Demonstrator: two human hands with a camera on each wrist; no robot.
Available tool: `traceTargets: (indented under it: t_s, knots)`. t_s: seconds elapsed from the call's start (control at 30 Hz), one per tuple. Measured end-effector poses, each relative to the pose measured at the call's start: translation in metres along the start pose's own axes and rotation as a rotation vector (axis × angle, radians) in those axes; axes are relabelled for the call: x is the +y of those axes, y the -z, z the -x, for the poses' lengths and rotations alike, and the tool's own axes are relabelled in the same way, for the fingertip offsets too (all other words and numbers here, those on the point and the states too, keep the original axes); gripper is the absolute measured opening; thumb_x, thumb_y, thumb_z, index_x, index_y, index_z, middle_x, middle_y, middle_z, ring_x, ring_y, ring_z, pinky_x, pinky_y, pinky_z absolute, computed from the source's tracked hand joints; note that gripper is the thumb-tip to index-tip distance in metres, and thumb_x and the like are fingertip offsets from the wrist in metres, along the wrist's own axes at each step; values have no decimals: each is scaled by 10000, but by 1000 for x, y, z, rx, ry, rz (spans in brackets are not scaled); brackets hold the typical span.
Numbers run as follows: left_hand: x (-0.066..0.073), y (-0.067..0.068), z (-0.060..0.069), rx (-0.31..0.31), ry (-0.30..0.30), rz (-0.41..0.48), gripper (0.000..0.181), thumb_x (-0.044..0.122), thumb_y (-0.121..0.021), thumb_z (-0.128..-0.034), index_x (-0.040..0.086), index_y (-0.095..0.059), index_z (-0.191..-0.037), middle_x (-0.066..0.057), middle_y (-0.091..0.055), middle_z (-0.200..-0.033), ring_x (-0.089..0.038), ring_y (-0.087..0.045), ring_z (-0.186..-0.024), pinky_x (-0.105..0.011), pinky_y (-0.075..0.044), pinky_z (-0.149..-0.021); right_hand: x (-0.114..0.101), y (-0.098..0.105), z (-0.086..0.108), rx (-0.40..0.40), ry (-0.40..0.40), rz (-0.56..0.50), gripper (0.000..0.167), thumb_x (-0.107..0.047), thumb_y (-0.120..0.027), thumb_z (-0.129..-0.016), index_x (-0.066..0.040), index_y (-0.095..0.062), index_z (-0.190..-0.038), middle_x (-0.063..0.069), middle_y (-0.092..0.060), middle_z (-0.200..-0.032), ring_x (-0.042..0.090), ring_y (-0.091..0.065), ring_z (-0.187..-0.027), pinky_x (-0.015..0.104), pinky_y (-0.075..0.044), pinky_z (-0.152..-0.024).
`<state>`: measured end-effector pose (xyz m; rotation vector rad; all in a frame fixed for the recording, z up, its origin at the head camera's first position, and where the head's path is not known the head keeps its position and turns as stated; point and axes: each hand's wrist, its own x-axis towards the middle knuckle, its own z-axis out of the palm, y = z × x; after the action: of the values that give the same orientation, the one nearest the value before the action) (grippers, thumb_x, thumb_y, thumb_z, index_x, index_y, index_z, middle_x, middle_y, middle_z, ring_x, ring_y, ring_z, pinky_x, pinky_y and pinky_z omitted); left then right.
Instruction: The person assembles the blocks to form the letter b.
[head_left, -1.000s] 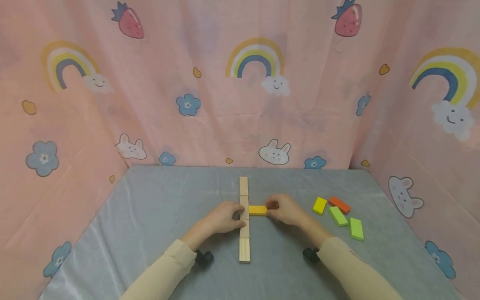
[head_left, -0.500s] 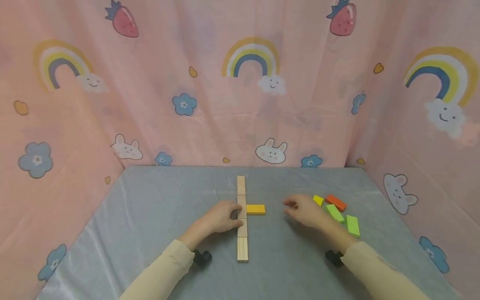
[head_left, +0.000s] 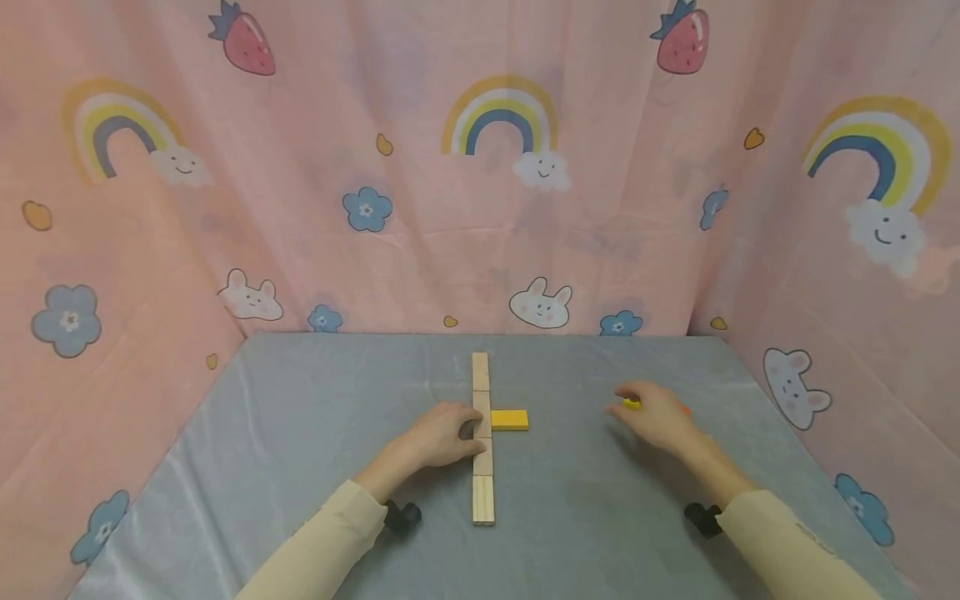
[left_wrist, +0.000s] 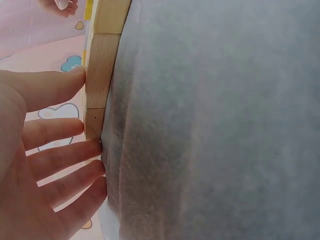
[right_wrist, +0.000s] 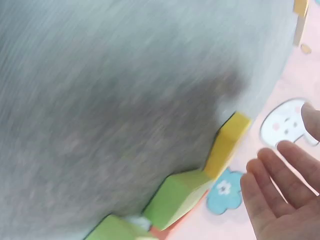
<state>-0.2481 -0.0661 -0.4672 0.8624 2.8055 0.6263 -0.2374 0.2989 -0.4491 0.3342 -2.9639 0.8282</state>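
Observation:
A straight row of plain wooden blocks (head_left: 483, 498) runs away from me on the grey cloth. An orange-yellow block (head_left: 510, 420) lies crosswise against the row's right side. My left hand (head_left: 437, 435) rests with thumb and fingertips on the row's middle blocks; its fingers are extended in the left wrist view. My right hand (head_left: 662, 417) is over the loose blocks at right, fingers spread and holding nothing. A yellow block (right_wrist: 227, 145) is nearest to it, apart from its fingers in the right wrist view. In the head view that hand covers most of the loose blocks.
Beside the yellow block lie a green block (right_wrist: 175, 199), another green block (right_wrist: 116, 231) and a red-orange block (right_wrist: 182, 218), partly hidden. A pink patterned curtain (head_left: 420, 275) rises behind the cloth-covered table (head_left: 337, 375) and along both sides.
My right hand has let go of the orange-yellow block and moved right, over the loose blocks. My left hand stays on the wooden row. The head view has shifted slightly.

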Motion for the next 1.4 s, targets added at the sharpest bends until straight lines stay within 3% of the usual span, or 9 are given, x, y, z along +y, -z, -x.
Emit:
traceTargets:
  t_s: [0.27,0.6,0.7,1.03,1.4]
  knots:
    - [1,0,-1,1,4,-2,492,324,-755,-926,62,-660,-1332,-83,-674,-1278,-261,-613,-1187,-438,-495,-1004,23,2,-1,11,-57,24,600,-340,-730,-946,146,-599,-1272,275,-652,-1165,383,-615,-1004,574,-517,-894]
    - [0,-1,-1,2,0,-12,493,324,-755,-927,62,-659,-1333,-85,-671,-1283,-261,-607,-1196,-434,-491,-1008,32,0,-3,-8,-84,65,593,-374,-761,-910,122,-646,-1215,183,-659,-1042,305,-555,-895,446,-506,-788]
    - [1,-1,-1,4,2,-11,491,321,-757,-926,60,-661,-1330,-85,-672,-1281,-260,-609,-1192,-434,-494,-1005,30,-1,-4,-9,-73,91,570,-372,-781,-892,106,-672,-1183,172,-654,-1030,322,-526,-919,434,-473,-779]
    - [0,-1,-1,6,6,-7,492,319,-762,-922,56,-663,-1326,-83,-678,-1272,-248,-619,-1170,-429,-504,-991,26,-7,-10,-9,-24,140,562,-322,-801,-873,128,-670,-1183,247,-661,-1098,385,-555,-983,550,-481,-860]
    - [0,-1,0,10,4,-1,494,317,-764,-919,50,-664,-1324,-85,-679,-1271,-249,-619,-1172,-431,-504,-992,8,-15,-14,-51,3,72,531,-223,-791,-871,98,-635,-1263,261,-605,-1247,388,-576,-1080,576,-488,-931]
